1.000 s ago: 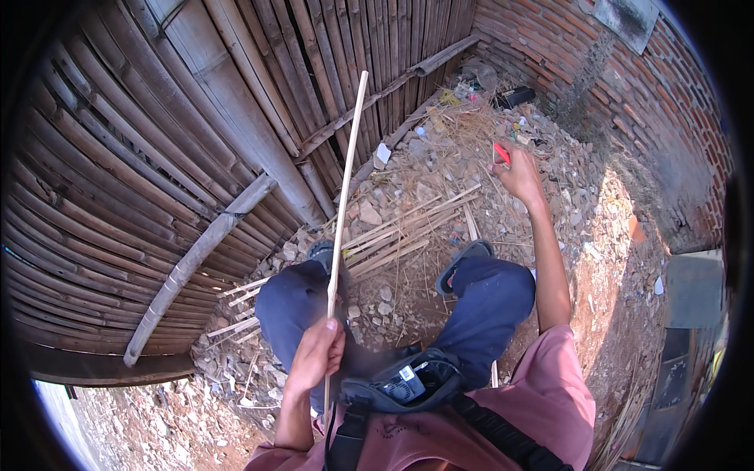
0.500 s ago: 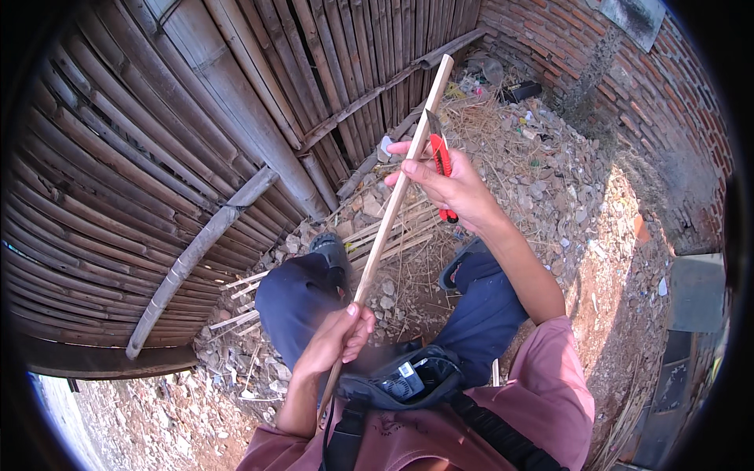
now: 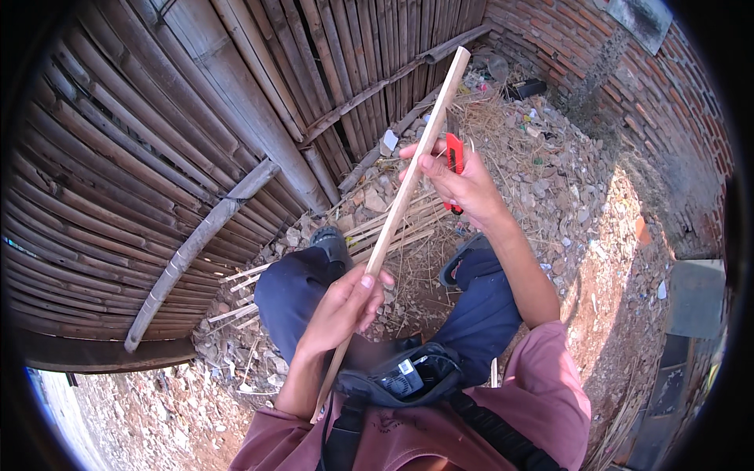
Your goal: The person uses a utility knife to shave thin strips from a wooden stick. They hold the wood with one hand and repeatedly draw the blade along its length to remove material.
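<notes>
A long, pale wooden strip (image 3: 400, 202) runs slantwise in front of me, its far end up near the bamboo wall and its near end by my waist. My left hand (image 3: 343, 308) is closed around its lower part, thumb on top. Farther up, my right hand (image 3: 462, 188) pinches the strip between thumb and fingers. That same hand also holds a red utility knife (image 3: 455, 166) against its palm. The knife's dark blade points away from me, just right of the strip. Part of the knife's handle is hidden by the fingers.
Several split pale strips (image 3: 393, 235) lie on rubble between my feet. A bamboo wall (image 3: 157, 149) rises on the left, with a curved pole (image 3: 196, 247) along it. A brick wall (image 3: 667, 102) stands at the right. An open waist bag (image 3: 404, 377) sits at my lap.
My left hand has slid up and slightly right along the strip. The right hand and knife have shifted a little right, and the strip's far end has moved up and right.
</notes>
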### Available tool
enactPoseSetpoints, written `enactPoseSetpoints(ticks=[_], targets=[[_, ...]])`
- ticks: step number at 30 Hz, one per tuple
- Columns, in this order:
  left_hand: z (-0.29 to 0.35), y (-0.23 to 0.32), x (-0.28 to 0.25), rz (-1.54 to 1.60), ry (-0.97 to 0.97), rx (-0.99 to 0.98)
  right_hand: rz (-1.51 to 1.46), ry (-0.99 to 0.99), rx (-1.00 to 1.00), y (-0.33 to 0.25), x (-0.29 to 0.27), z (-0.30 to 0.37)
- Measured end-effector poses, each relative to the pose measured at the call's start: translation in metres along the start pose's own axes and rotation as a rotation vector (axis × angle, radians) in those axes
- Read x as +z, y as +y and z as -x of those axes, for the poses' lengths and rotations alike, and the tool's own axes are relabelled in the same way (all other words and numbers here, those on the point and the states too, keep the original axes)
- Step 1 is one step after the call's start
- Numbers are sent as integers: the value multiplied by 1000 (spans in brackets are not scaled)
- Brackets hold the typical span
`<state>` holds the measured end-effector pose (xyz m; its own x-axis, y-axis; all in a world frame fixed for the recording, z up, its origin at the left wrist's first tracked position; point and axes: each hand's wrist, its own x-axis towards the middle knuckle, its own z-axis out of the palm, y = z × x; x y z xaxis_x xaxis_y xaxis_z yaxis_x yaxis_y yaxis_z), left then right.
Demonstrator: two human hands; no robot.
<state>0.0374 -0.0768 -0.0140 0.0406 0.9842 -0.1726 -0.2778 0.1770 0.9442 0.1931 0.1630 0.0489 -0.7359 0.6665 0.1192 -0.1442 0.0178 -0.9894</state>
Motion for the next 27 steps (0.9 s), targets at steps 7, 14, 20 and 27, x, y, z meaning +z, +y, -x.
enactPoseSetpoints(ticks=[7, 14, 20, 27], targets=[[3, 5, -1, 115, 59, 19, 446, 6, 30, -4, -62, -5], [1, 15, 5, 151, 88, -6, 1345, 103, 109, 19, -93, 15], [2, 8, 3, 68, 168, 77, 1297, 120, 264, -2, -92, 20], [0, 2, 4, -112, 181, 156, 1145, 302, 122, 3, -93, 15]])
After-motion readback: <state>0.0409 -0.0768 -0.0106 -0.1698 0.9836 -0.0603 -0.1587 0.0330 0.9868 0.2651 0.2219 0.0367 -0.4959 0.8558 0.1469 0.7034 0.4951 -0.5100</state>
